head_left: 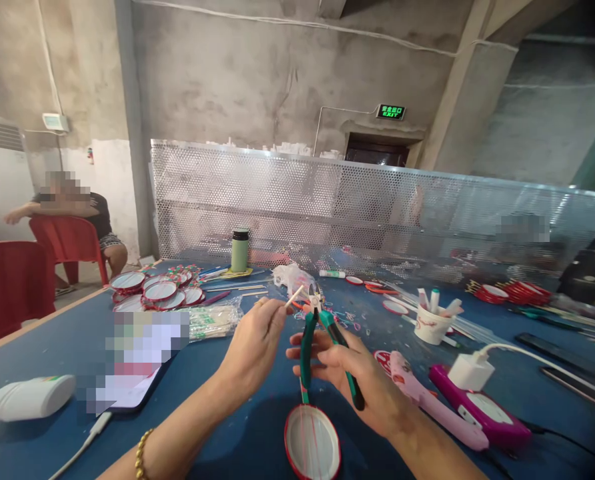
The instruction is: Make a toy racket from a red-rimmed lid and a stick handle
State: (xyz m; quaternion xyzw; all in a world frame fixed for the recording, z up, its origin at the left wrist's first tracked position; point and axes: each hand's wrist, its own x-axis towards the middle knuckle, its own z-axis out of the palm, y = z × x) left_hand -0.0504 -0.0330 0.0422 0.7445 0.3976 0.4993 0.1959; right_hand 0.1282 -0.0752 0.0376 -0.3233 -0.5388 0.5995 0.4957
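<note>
My left hand [256, 343] is closed in a pinch on a thin wooden stick [292, 297] that points up and to the right. My right hand [350, 373] grips green-handled cutting pliers [322, 333], whose jaws sit at the tip of the stick. Both hands hover above the blue table [57, 340]. Below them lies a small round drum [312, 441] with a red rim and white face, its green handle running up under my right hand.
A pile of red-rimmed drums [157, 290] and a green flask [239, 250] stand at the back left. A phone [132, 373] and white case [27, 398] lie left. A pink glue gun [427, 400], charger [470, 370] and paper cup [431, 325] sit right. A seated person [72, 213] is far left.
</note>
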